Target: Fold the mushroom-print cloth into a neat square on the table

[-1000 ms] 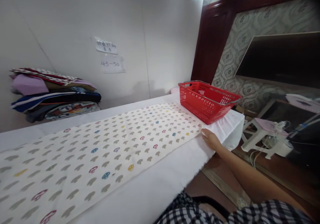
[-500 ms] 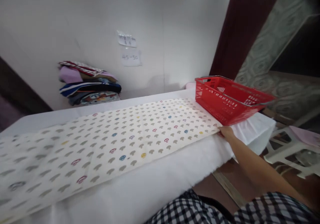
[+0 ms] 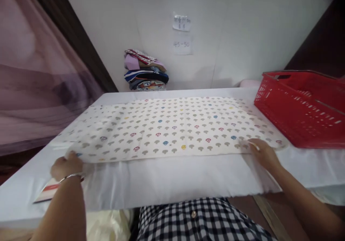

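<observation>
A cream cloth with a mushroom print (image 3: 172,129) lies stretched out lengthwise on the white-covered table (image 3: 172,180). At its near left corner, my left hand (image 3: 67,166), with a bracelet at the wrist, has its fingers closed on the edge. My right hand (image 3: 262,154) pinches the near edge toward the right end, slightly blurred. Some of the cloth's left end looks loose and creased. A card with a red stripe (image 3: 50,190) lies on the table beside my left wrist, partly hidden by it.
A red plastic basket (image 3: 302,111) stands at the right, by the cloth's right end. Several folded fabrics (image 3: 147,70) are stacked against the back wall. Paper signs (image 3: 182,44) hang above. A sheer pink curtain (image 3: 40,72) hangs at the left.
The view has swung left, bringing my left hand into sight on the cloth's left corner. My right hand has shifted from the right corner leftward along the near edge.
</observation>
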Action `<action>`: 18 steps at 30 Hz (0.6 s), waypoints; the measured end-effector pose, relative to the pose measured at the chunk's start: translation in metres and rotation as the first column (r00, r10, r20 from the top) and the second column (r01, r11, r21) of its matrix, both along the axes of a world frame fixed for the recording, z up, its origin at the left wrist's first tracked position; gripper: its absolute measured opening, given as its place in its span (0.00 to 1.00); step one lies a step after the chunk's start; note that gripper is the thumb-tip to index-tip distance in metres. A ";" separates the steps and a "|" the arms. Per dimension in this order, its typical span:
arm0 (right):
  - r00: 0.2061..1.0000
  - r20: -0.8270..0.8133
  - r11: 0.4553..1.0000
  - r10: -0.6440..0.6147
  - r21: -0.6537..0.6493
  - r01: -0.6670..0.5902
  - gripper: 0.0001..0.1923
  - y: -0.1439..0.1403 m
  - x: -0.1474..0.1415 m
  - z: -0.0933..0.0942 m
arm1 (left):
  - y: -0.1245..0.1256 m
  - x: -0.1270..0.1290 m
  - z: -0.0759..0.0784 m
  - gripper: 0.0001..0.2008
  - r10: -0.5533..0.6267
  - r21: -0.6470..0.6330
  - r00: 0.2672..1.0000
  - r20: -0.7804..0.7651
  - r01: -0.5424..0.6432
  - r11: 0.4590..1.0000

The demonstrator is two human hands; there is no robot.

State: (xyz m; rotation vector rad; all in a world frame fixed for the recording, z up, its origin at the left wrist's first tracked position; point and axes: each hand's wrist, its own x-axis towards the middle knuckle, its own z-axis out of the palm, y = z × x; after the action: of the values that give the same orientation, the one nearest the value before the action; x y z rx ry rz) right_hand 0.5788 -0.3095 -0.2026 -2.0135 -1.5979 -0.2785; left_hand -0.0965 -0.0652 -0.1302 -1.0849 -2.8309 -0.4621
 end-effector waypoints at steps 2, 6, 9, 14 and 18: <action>0.977 -0.080 0.975 0.199 -0.085 -0.206 0.15 0.018 -0.047 0.002 | 0.000 -0.006 -0.007 0.19 0.050 -0.085 0.995 0.084 -0.043 0.995; 0.854 -0.169 0.844 0.492 -0.150 -0.516 0.13 0.045 -0.127 0.012 | -0.017 -0.007 -0.004 0.28 -0.122 -0.060 0.983 0.138 0.131 0.990; 0.782 -0.132 0.763 0.609 -0.171 -0.623 0.13 0.060 -0.161 0.015 | -0.032 0.003 -0.002 0.28 -0.203 0.028 0.977 0.067 0.201 0.979; 0.750 -0.020 0.735 0.661 -0.184 -0.653 0.13 0.075 -0.177 0.006 | -0.053 0.058 -0.029 0.17 -0.610 0.204 0.782 -0.128 0.622 0.756; 0.764 0.004 0.756 0.645 -0.145 -0.638 0.14 0.076 -0.176 0.001 | -0.072 0.128 -0.060 0.13 -0.958 0.173 0.211 -0.194 0.969 0.178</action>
State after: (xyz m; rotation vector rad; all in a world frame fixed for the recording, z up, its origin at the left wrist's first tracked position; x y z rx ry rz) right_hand 0.4025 -0.2333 -0.2020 -1.4161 -2.2813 0.0473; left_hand 0.0314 -0.1371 -0.1901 -2.6683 -1.4638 -0.7899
